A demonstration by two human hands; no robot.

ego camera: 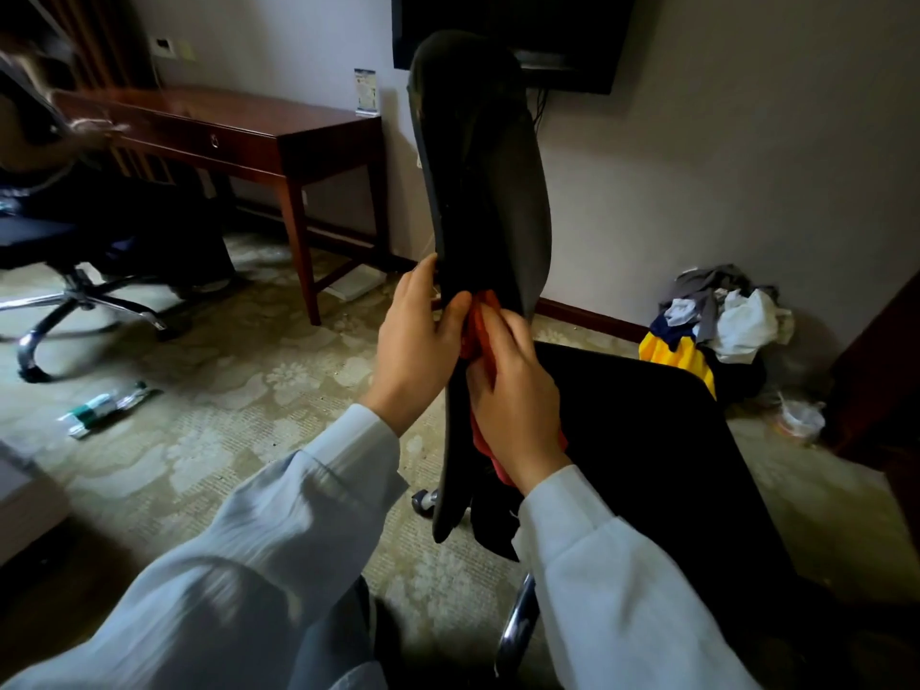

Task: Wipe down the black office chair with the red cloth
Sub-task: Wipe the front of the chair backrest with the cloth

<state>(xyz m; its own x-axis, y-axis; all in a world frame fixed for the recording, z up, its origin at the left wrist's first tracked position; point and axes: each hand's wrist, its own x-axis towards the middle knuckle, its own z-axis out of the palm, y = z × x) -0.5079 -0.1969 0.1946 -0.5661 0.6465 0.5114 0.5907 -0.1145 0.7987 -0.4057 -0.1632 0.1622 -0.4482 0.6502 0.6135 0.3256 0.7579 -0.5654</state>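
Observation:
The black office chair [485,191] stands right in front of me, its backrest seen edge-on and rising to the top of the view, its seat [647,440] spreading to the right. My left hand [415,341] grips the backrest's left edge at mid height, thumb against the front. My right hand [517,395] presses the red cloth [480,316] against the lower front of the backrest, fingers curled over it. Only red folds show above and below that hand.
A wooden desk [279,136] stands at the back left, with another office chair [74,291] and a seated person beside it. A plastic bottle [107,405] lies on the patterned carpet. A pile of clothes [717,321] sits against the right wall. A dark screen [547,27] hangs above.

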